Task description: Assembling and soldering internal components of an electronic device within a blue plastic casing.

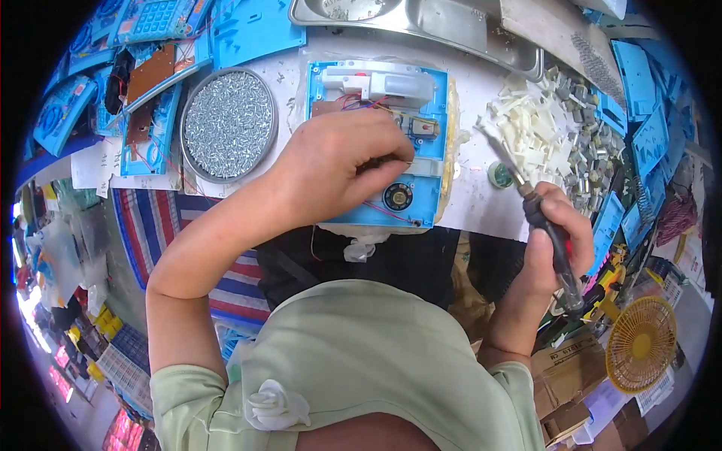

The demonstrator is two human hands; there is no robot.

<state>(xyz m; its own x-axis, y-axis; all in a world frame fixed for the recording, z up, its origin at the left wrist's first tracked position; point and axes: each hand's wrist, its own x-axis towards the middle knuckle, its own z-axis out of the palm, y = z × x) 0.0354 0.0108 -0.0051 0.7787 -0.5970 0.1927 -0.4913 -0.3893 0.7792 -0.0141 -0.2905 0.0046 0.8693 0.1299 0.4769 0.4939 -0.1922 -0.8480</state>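
A blue plastic housing [317,83] lies open on the white worktable, with wires, a white-grey plastic part [391,84], a small motor-like metal part [423,129] and a round black speaker [398,197] inside. Over its middle, my left hand [342,161] is closed in a pinch; whatever its fingertips hold is hidden. To the right of the housing, my right hand [560,233] grips the black handle of a soldering iron [553,237]. The iron's metal barrel slants up and left, above a small round tin [499,175] and beside white plastic pieces.
Left of the housing stands a round tray [186,143] full of small screws. White plastic pieces [530,124] and metal parts [594,161] are heaped at right. A steel tray [451,41] sits at the back. Blue housings [60,128] crowd both sides; a yellow fan [641,344] is lower right.
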